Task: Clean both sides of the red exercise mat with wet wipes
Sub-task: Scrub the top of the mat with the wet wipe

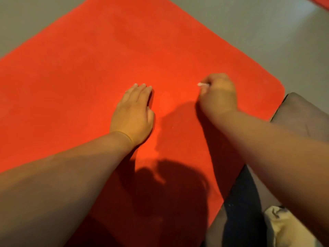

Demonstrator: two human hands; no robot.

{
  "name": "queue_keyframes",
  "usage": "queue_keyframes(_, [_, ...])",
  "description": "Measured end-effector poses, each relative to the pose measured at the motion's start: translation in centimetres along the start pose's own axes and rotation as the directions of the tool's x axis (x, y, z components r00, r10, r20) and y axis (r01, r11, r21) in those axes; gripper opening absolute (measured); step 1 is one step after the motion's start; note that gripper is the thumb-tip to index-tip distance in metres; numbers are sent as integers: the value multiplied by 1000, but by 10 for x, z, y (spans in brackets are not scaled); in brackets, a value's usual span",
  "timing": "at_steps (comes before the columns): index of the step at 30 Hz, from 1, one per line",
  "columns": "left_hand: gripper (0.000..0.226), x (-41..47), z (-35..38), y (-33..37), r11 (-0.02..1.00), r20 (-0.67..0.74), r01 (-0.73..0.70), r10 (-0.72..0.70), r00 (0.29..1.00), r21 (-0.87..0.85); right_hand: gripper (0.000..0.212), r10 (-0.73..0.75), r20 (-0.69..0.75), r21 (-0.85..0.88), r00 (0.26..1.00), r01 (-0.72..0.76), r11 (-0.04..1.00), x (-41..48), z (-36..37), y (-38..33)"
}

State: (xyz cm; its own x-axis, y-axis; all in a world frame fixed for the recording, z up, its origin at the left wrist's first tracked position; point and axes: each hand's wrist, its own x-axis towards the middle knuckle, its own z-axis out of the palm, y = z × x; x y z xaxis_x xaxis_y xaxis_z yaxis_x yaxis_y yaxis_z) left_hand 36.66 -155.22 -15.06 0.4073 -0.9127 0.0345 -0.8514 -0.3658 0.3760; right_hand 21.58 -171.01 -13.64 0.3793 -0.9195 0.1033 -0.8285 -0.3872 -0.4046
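The red exercise mat (110, 56) lies flat on the floor and fills most of the view, its rounded corner at the right. My left hand (132, 113) rests palm down on the mat near its middle, fingers straight and together. My right hand (218, 96) is curled into a fist on the mat to the right. A small white bit of wet wipe (202, 84) sticks out of that fist at its far left side. Most of the wipe is hidden inside the hand.
Grey floor (258, 32) surrounds the mat at the top and right. A dark cushion-like object (300, 113) sits just off the mat's right edge. Dark cloth (240, 211) and a pale crumpled item (277, 227) lie at the bottom right. Another red edge (320, 1) shows top right.
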Motion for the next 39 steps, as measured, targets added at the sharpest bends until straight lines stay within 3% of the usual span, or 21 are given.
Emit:
queue_keyframes(2, [59, 2, -8, -17, 992, -37, 77, -74, 997, 101, 18, -307, 150, 144, 940, 286, 947, -47, 19, -43])
queue_keyframes(4, [59, 5, -18, -42, 972, -52, 158, -151, 987, 174, 16, -644, 319, 260, 695, 590, 765, -81, 24, -67])
queue_keyframes(5, [60, 5, -22, -55, 961, -53, 194, -188, 981, 197, 15, -723, 350, 273, 596, 673, 687, -75, 23, -68])
queue_keyframes(6, [61, 5, -25, -66, 953, -47, 220, -215, 975, 210, 15, -728, 340, 240, 595, 694, 679, -57, 22, -61])
queue_keyframes(8, [64, 2, -27, -77, 952, -33, 226, -224, 974, 205, 18, -544, 225, 85, 808, 540, 837, -7, 17, -41])
queue_keyframes(10, [65, -1, -25, -77, 959, -40, 216, -212, 976, 184, 19, -126, 70, -35, 990, 128, 991, 42, 4, -16])
queue_keyframes(12, [64, 0, -24, -75, 960, -56, 224, -217, 975, 170, 20, 156, 9, -50, 988, -155, 987, 56, 2, -15])
queue_keyframes(14, [64, 1, -25, -75, 961, -60, 234, -228, 972, 147, 21, -20, 32, -3, 999, 20, 1000, 33, 21, -42])
queue_keyframes(16, [62, -1, -27, -78, 969, -67, 223, -217, 974, 107, 19, -418, 151, 118, 896, 404, 907, -13, 41, -77])
queue_keyframes(19, [58, -2, -33, -86, 984, -60, 179, -178, 982, 19, 19, -754, 358, 218, 550, 737, 640, -27, 39, -87])
queue_keyframes(21, [59, -7, -39, -98, 990, -36, 129, -127, 991, 54, 19, -682, 306, 98, 664, 691, 716, 5, 31, -69])
queue_keyframes(24, [61, -21, -48, -118, 969, 8, 103, -107, 994, 223, 17, -267, 87, -34, 960, 270, 962, 32, 19, -45])
queue_keyframes(27, [65, -30, -49, -118, 964, 26, 172, -181, 983, 205, 15, -223, 136, 79, 965, 213, 974, -30, 30, -76])
queue_keyframes(29, [67, -35, -47, -114, 962, 20, 210, -216, 976, 174, 16, -509, 235, 222, 828, 464, 858, -94, 31, -101])
queue_keyframes(31, [69, -43, -46, -115, 963, 9, 215, -220, 976, 161, 15, -766, 363, 368, 531, 673, 641, -137, 25, -110])
queue_keyframes(32, [69, -48, -46, -117, 965, 9, 208, -212, 977, 161, 13, -820, 397, 423, 412, 711, 562, -136, 22, -107])
queue_keyframes(33, [70, -53, -48, -119, 966, 12, 198, -202, 979, 165, 12, -830, 414, 432, 374, 721, 541, -123, 22, -101])
queue_keyframes(34, [70, -57, -49, -123, 968, 21, 185, -192, 981, 171, 12, -814, 395, 383, 425, 729, 567, -103, 24, -96])
queue_keyframes(36, [70, -66, -54, -129, 968, 51, 151, -164, 985, 199, 17, -662, 289, 203, 692, 632, 748, -53, 28, -85])
queue_keyframes(38, [69, -72, -58, -135, 963, 75, 129, -151, 986, 238, 17, -347, 183, 92, 920, 335, 938, -8, 26, -75])
queue_keyframes(39, [68, -74, -60, -138, 958, 75, 133, -157, 985, 254, 16, -151, 177, 94, 973, 136, 986, -1, 26, -77])
